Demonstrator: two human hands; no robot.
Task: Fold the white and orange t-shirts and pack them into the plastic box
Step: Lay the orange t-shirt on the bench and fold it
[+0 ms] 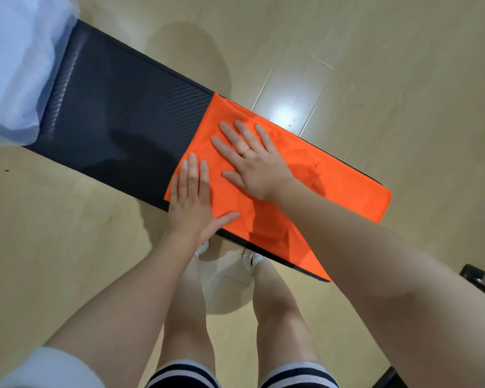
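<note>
At the far left end of the long black ribbed surface (118, 107) stands a pale translucent plastic box (14, 65), only partly in view. I cannot tell what lies inside it through the hazy wall.

The bright orange t-shirt (333, 175), folded into a long flat band, lies on the right half of the surface. One corner of the cloth hangs over the near edge, toward my legs. The left half of the surface is bare black material with a fine woven texture.

My left hand (192, 197) lies flat on the shirt's left end, fingers straight and close together, thumb stretched out to the right along the cloth. My right hand (252, 161) rests just beside it, farther onto the shirt, palm down with the fingers spread wide; a thin gold ring (246, 151) sits on one finger. Neither grip pinches the fabric; both press it from above.

Under the surface is a light wooden plank floor (375, 51) with a bright glare patch beyond the shirt. My white shoes (252, 257) stand below the near edge. A dark object (479, 278) shows at the right border.
</note>
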